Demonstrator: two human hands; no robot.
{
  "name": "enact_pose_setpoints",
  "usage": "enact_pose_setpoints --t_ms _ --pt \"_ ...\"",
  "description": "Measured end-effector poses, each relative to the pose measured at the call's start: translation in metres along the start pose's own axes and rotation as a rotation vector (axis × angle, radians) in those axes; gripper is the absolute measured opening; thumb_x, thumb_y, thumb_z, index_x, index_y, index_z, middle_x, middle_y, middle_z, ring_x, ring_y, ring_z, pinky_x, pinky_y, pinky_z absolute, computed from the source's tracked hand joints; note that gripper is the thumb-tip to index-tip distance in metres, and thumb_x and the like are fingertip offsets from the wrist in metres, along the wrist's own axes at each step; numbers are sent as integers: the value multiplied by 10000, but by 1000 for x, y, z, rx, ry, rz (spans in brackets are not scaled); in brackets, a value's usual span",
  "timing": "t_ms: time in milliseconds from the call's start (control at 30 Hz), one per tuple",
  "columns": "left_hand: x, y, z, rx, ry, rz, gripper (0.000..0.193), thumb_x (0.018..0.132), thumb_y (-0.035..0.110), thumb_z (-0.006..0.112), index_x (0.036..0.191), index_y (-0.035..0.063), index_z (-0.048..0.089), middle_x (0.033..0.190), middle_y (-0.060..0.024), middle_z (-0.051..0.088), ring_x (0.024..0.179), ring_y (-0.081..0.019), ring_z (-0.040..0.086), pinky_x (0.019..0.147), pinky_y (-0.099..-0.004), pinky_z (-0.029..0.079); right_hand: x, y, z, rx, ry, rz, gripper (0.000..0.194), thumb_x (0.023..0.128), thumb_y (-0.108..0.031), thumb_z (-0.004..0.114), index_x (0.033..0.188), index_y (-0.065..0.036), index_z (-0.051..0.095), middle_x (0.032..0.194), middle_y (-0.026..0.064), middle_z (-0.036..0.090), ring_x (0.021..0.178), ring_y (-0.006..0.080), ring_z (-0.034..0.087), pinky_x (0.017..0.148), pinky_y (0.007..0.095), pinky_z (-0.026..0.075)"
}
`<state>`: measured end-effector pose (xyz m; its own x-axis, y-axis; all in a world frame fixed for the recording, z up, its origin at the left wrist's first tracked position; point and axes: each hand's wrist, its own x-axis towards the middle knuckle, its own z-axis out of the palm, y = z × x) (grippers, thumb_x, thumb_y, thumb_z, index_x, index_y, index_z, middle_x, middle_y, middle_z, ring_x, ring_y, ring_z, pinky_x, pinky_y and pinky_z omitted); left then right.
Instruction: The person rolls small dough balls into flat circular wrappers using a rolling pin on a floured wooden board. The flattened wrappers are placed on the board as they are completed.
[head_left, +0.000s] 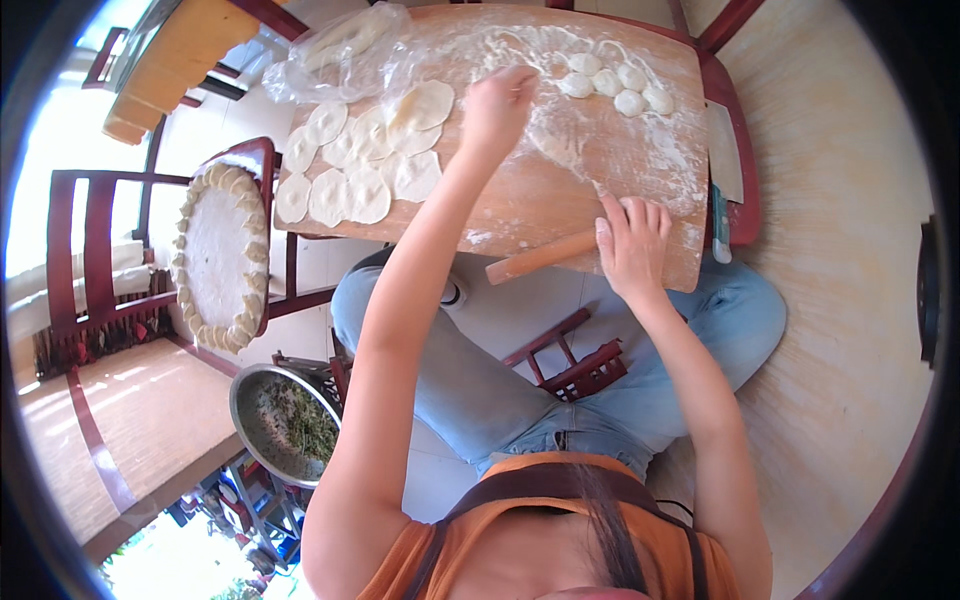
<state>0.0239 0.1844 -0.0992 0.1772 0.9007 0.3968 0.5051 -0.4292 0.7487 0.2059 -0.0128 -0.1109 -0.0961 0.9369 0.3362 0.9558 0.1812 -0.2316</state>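
Observation:
My right hand (637, 240) grips one end of a wooden rolling pin (544, 256), which lies near the front edge of a floured wooden board (517, 202). Over the far part of this board is my left hand (499, 105), blurred, with its fingers curled; whether it holds anything cannot be made out. Several flattened dough discs (559, 84) (630, 103) sit to its right among loose flour (510, 45). Thin round dough wrappers (369, 196) lie overlapping on the board's left side. Between my hands is a smeared patch of flour (559, 142).
A clear plastic bag (337, 52) with dough rests at the far left. A round tray (225, 255) rimmed with dumplings stands on a chair. Chopped green filling (300, 420) is in a metal bowl (244, 427) at lower left. A cleaver (724, 150) lies beside the board's right edge.

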Motion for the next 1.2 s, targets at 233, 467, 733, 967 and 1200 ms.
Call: enact_pose_setpoints --t_ms 233,467,733,967,1200 --pt "57 6 95 504 -394 -40 338 831 320 703 1068 81 728 889 -149 718 854 -312 695 761 -409 549 -2 -2 2 46 38 31 352 924 -270 578 1227 -93 600 990 83 530 995 276 490 976 454 335" --pt "-37 37 7 -120 -709 -71 206 752 130 713 941 54 745 843 -149 715 796 -288 697 726 -381 551 -3 8 7 -27 116 113 295 839 -216 603 1108 -96 609 974 79 583 1001 273 500 890 442 350" --pt "-66 43 -16 158 -674 0 155 818 130 700 950 57 734 867 -141 725 814 -275 700 776 -371 543 79 18 34 -117 136 66 395 844 -229 577 1221 -115 604 1220 119 603 1217 290 496 1022 481 338" --pt "-74 30 -31 -69 -667 -154 156 823 131 636 907 18 705 818 -168 704 785 -352 678 740 -418 541 14 23 12 -211 -130 53 546 873 -244 558 1404 -128 506 1467 213 440 1423 348 341 1159 497 243" --pt "-79 19 -3 91 -407 245 164 829 134 662 930 6 681 816 -161 692 761 -353 657 706 -427 530 103 16 53 -108 73 -3 590 914 -226 480 1491 -133 400 1508 203 397 1411 362 351 1141 544 245"
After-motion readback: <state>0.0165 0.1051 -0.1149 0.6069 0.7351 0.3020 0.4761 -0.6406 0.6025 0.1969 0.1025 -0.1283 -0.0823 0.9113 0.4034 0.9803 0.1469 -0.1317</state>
